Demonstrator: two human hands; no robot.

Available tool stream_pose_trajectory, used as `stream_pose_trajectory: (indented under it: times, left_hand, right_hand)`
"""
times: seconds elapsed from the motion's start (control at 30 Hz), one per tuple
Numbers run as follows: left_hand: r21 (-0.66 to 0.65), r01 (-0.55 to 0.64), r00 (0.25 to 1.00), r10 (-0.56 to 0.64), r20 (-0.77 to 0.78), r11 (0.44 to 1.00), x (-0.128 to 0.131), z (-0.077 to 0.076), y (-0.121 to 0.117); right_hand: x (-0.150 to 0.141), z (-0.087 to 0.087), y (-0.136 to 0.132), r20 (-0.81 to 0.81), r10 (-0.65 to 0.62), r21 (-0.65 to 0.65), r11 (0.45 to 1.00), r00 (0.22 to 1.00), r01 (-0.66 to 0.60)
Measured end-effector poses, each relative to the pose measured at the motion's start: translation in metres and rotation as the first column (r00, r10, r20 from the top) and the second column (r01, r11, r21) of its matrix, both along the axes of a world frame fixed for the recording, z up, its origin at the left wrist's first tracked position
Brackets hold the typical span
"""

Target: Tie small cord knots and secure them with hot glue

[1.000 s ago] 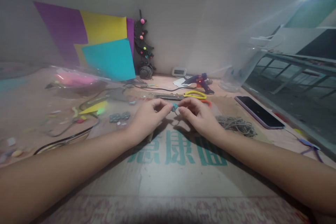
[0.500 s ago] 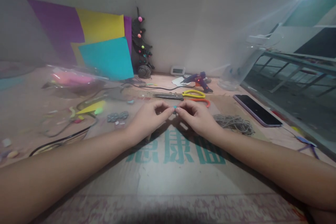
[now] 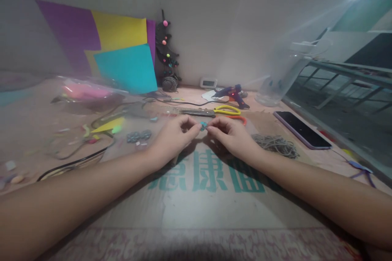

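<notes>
A small turquoise piece [image 3: 203, 125] is pinched between the fingertips of both hands, above the board [image 3: 199, 212] with green characters. My left hand [image 3: 179, 134] grips its left side with thumb and forefinger. From the other side my right hand [image 3: 228, 132] pinches it, with something thin and grey at the fingertips. The piece is too small to name exactly. Just beyond the hands lie scissors with yellow handles [image 3: 227, 110] and an orange handle [image 3: 240, 120], partly hidden. Grey coiled rosettes [image 3: 139, 136] rest left of my left hand, and a bundle of grey cord [image 3: 275, 146] lies right of my right hand.
A purple glue gun [image 3: 232, 94] with a red light stands behind the scissors. To the right are a phone [image 3: 303, 130] and a clear plastic jug [image 3: 272, 85]. Coloured sheets [image 3: 125, 69] and a small dark tree [image 3: 167, 53] lean at the wall. A black cable [image 3: 73, 164] crosses the left.
The fingertips closed together over the turquoise piece half a second ago, then parted slightly, so more of it shows now. Both hands keep about the same place; the view shifted slightly.
</notes>
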State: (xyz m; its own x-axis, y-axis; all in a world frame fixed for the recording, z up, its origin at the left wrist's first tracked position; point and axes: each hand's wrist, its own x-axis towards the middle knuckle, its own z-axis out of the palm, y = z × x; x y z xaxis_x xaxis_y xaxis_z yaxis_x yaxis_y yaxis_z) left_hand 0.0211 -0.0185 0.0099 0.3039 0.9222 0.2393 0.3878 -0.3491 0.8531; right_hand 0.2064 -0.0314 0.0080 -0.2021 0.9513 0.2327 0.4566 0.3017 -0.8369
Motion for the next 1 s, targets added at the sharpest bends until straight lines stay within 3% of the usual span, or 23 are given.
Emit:
stream_pose_trajectory:
  times: [0.27,0.53,0.67,0.83,1.0]
  left_hand:
    - [-0.024,0.024,1.000,-0.024,0.005,0.999,0.0011,0.0006,-0.0018]
    - [0.032,0.044,0.999,-0.044,-0.018,0.999,0.0002,-0.0013,0.0012]
    - [0.052,0.066,0.997,-0.067,0.025,0.996,0.0000,-0.0016,0.0022]
    - [0.012,0.070,0.997,-0.071,0.031,0.997,0.0017,-0.0008,0.0011]
    - [-0.025,0.038,0.998,-0.037,0.041,0.999,0.0015,-0.0021,0.0019]
  right_hand:
    - [-0.0023,-0.0017,-0.0007,-0.228,0.079,-0.043,0.995,0.970,-0.091]
    - [-0.0011,0.0001,-0.0008,-0.081,0.026,-0.057,0.998,0.996,-0.031]
    - [-0.0008,-0.0006,-0.0005,-0.089,0.016,-0.023,1.000,0.996,-0.018]
    - [-0.0014,0.0011,-0.0023,-0.089,0.020,-0.100,0.995,0.996,-0.029]
    - [0.0011,0.0041,0.0004,-0.059,0.020,0.018,1.000,0.998,-0.018]
